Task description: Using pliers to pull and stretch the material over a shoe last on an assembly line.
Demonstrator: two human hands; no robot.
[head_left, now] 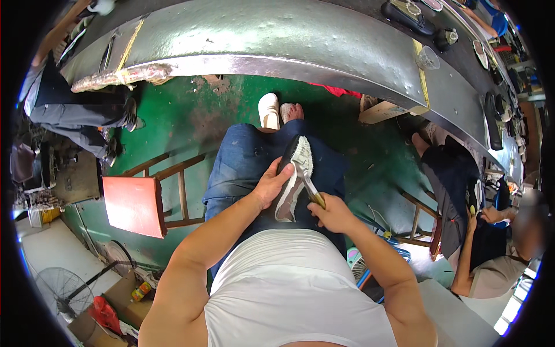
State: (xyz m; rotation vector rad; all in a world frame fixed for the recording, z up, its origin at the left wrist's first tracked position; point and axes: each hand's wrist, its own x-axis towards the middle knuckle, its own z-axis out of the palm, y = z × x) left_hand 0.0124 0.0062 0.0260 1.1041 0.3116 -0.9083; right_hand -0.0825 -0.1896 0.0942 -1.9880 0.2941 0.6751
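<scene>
Over my lap, a partly made shoe (302, 151), dark along one edge, shows a white, ridged underside and a loose grey-brown upper with a pale edge. My left hand (272, 182) is closed around its left side, thumb pressed on the edge. In my right hand (334, 213) is a metal hand tool (310, 188) with a yellowish handle. The tool's metal end meets the shoe's upper near my left thumb. My fist hides part of the handle, so its exact kind is unclear.
A long metal-covered bench (260, 37) curves across in front, bearing shoes (407, 17) at right. A red-topped stool (136, 202) stands left. On the right, a seated co-worker (497, 260) holds a yellow-handled tool; another person (75, 110) is far left. A fan (65, 292) stands lower left.
</scene>
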